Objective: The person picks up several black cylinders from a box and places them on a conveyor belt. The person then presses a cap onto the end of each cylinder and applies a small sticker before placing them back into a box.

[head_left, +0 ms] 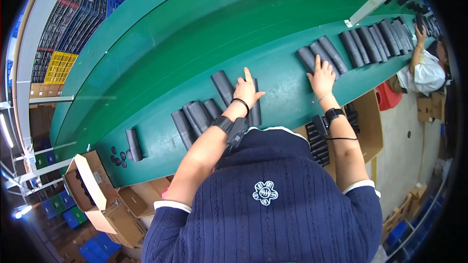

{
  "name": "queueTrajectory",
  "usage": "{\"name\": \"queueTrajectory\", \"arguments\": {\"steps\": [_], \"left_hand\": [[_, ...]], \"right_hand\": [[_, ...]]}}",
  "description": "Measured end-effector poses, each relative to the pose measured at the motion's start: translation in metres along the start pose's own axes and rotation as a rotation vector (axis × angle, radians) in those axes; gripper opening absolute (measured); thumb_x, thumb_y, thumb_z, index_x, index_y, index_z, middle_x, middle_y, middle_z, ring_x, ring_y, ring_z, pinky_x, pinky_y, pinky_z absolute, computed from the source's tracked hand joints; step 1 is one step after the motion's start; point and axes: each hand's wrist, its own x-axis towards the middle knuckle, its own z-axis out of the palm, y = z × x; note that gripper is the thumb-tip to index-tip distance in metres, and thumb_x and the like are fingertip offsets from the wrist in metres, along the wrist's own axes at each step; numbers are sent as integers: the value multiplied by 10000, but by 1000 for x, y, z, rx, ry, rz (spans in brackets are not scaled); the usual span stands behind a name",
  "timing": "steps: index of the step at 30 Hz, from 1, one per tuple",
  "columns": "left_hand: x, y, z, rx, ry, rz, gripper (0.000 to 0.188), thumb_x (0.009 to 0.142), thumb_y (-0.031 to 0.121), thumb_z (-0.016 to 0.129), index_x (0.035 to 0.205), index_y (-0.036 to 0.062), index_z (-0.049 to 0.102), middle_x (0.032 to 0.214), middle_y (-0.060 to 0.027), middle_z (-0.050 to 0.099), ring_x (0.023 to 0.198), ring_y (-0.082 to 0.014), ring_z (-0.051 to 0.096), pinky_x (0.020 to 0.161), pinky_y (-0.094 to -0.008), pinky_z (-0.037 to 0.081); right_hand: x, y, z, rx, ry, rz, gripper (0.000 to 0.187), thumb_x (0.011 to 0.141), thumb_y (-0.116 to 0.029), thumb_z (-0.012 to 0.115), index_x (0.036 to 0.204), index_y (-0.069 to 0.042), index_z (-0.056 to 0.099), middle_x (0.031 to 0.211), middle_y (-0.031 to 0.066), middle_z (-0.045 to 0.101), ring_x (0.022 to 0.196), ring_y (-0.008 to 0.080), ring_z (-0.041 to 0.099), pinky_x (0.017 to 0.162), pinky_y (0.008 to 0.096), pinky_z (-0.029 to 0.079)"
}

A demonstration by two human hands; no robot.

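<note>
Two hands at black cylinders | white flower emblem, navy top

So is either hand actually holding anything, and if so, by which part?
Neither hand shows a clear grip. The right hand lies over tubes toward their near ends; the left hand is over another tube. Whether either holds one cannot be told.

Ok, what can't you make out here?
In the head view:
Part of a black tube: behind the left hand.
Lower ends of nearby tubes: behind the left forearm.
Some contents of the right carton: behind the right forearm.
Small black discs: too small for detail.
</note>
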Motion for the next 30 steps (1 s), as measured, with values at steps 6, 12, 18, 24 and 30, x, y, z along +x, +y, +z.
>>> {"name": "queueTrajectory", "arguments": {"steps": [6,12,18,24,30], "left_hand": [[-13,-28,1,-606,60,397,774,696,72,796,1333,-30,368,1209,-144,508,1172,-210,516,1000,-361,427],[-43,-10,-11,-946,-80,501,669,755,9,728,1322,67,379,1275,-79,455,1253,-181,414,1059,-328,332],[-49,-8,-4,-995,-143,532,568,853,86,623,1337,61,326,1286,-89,415,1255,-188,388,1067,-342,306],[-56,-8,6,-932,-32,499,582,840,130,655,1312,67,322,1254,-104,403,1246,-199,366,1064,-363,295],[-62,0,-5,-639,119,571,616,800,229,718,1291,66,386,1253,-134,396,1246,-304,363,1077,-425,286]], "right_hand": [[-1,-3,-3,627,-93,-53,630,721,-292,777,1275,-113,535,1216,158,485,1144,381,444,930,481,402],[-52,-84,-74,1429,-712,-535,911,694,-141,771,1469,-126,291,1496,172,271,1389,340,261,1115,442,273],[-69,-98,-37,1318,-467,-499,848,764,-2,656,1486,-99,222,1463,170,352,1342,330,367,1102,399,323],[-71,-102,-31,1270,-428,-543,823,764,5,662,1473,-104,258,1443,149,394,1309,305,422,1075,387,360],[-73,-103,-20,1496,-623,-465,719,761,-46,710,1386,-95,357,1298,150,524,1243,232,479,1008,351,415]]}}
